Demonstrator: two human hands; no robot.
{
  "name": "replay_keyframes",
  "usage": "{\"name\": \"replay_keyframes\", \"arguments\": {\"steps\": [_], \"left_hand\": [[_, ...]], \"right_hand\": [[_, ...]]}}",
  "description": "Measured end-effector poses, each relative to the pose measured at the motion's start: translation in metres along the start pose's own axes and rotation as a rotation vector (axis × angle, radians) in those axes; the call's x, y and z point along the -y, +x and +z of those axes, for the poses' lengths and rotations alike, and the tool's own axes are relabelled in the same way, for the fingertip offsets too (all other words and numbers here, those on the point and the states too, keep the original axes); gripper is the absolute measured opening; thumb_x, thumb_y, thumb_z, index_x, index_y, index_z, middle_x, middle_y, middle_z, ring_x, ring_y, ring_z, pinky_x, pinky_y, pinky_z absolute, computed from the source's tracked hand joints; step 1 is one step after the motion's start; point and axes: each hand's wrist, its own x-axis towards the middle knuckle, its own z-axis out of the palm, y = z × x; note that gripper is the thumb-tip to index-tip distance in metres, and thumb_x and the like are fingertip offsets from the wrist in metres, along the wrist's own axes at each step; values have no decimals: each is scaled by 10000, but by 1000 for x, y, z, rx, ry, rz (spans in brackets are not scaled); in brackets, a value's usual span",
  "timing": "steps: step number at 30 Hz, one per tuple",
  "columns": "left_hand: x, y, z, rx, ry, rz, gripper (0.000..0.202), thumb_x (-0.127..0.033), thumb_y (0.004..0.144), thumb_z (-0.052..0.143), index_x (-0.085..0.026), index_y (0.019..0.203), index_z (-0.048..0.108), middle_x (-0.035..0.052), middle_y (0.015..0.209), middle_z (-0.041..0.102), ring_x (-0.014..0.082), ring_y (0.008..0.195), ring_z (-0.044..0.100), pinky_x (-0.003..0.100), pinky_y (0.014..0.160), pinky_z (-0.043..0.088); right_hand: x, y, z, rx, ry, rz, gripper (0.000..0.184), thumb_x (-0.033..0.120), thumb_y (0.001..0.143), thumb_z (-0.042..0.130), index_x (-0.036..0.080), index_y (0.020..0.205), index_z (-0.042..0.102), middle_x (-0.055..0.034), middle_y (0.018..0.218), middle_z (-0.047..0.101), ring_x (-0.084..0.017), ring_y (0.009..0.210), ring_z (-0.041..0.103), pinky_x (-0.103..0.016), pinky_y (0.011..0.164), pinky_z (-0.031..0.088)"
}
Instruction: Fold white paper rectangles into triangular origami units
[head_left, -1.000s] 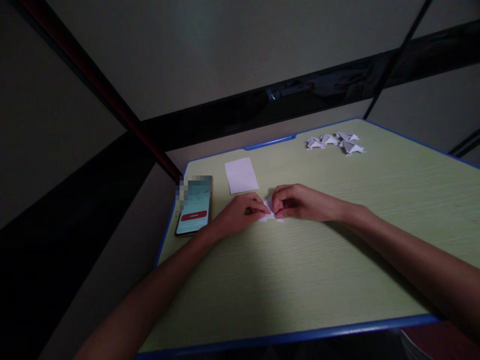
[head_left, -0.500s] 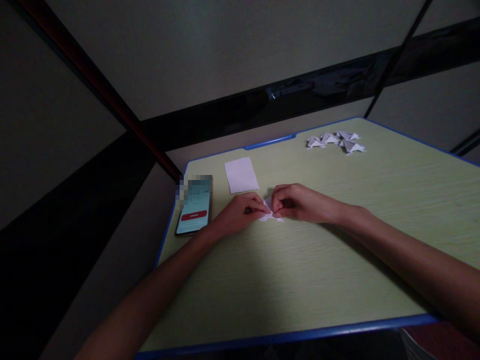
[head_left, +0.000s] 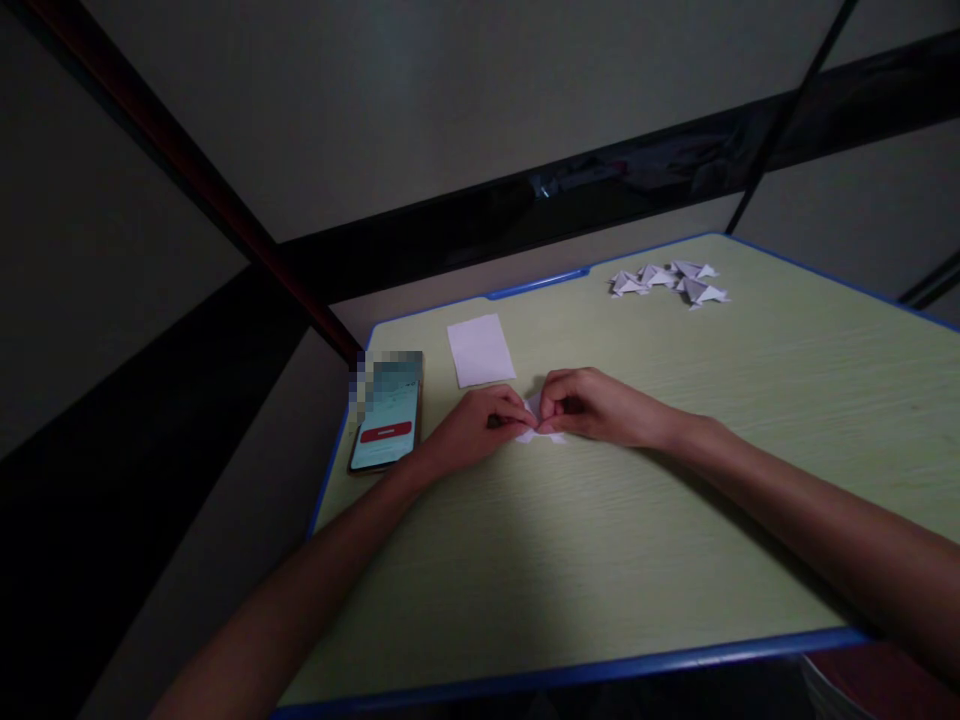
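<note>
Between my two hands lies a small folded white paper (head_left: 553, 438), partly hidden by the fingers. My left hand (head_left: 487, 425) is closed on its left side, with thumb and fingers pinched together. From the right, my right hand (head_left: 581, 405) pinches the paper too, its fingers curled and fingertips close to those of the left hand. A flat white sheet (head_left: 481, 350) rests just beyond the left hand. Farther back on the right stand several folded paper figures (head_left: 667, 280), grouped together.
A phone (head_left: 386, 425) with a lit screen lies left of my left hand, partly blurred out. The pale green table (head_left: 600, 560) has a blue edge and a blue groove (head_left: 536, 284) at the back. Dark-striped panels (head_left: 510, 215) stand behind it.
My right fingertips have shifted slightly left, nearer to the left fingertips at the middle of the folded paper. Other things keep their places on the table.
</note>
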Motion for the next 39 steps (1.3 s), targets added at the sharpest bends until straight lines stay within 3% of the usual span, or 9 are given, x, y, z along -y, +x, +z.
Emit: {"name": "replay_keyframes", "arguments": {"steps": [18,27,32,39], "left_hand": [[-3,1,0,-13,-19,-13,157,-75,685,518,-137,707,661,18,708,562,100,666,504,208,597,376],[-2,1,0,-14,-18,-15,154,-72,678,527,-151,697,657,13,703,559,103,674,501,209,601,375],[1,0,0,-14,-29,0,151,-78,681,527,-151,709,655,12,714,560,100,676,505,211,611,378],[2,-1,0,-31,-49,-32,141,-79,670,534,-145,713,652,13,729,553,91,646,497,204,579,382]], "right_hand": [[-2,1,4,-12,-48,-5,75,97,676,539,97,642,606,-20,622,524,-88,558,447,-200,536,335],[-1,1,6,-74,-21,-5,126,189,703,556,103,613,571,11,570,457,-71,521,404,-185,509,298],[-1,1,9,-106,-62,-21,104,165,699,545,114,611,566,1,598,485,-73,533,412,-186,513,287],[-2,4,11,-127,18,70,161,238,663,595,110,576,552,26,528,447,-61,481,375,-186,480,274]]}}
